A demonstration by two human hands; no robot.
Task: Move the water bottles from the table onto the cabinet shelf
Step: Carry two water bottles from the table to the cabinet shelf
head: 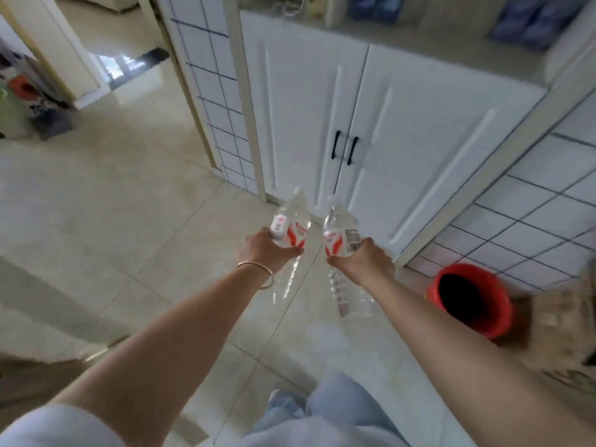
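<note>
- Left hand (264, 250) grips one bottle (292, 225) round the label band, fingers curled under it and thumb across the near side; the cap end points ahead of the fingers, the clear base trails back beneath the wrist
- Right hand (364, 262) grips the second bottle (342, 235) the same way — fingers wrapped at the label, neck forward, base hanging below the palm
- Both bottles are in the air over the floor, just beside each other, not touching as far as I can tell
- Handling, as I judge it: clear thin plastic, seemingly full, so moderately heavy and a little squashy; the ribbed lower half would dent under a hard squeeze, and the label band is the firmest place to hold
- Smooth plastic may slip if tilted — keep the wrap snug
- Beyond the fingertips stands the cabinet (371, 108), doors shut; its shelf (419, 30) lies higher, already carrying some blurred blue packs (529, 24) at the far side
- To the outside of the right hand sits a red bucket (471, 301) on the floor, near the cabinet corner; open floor lies outside the left hand
</note>
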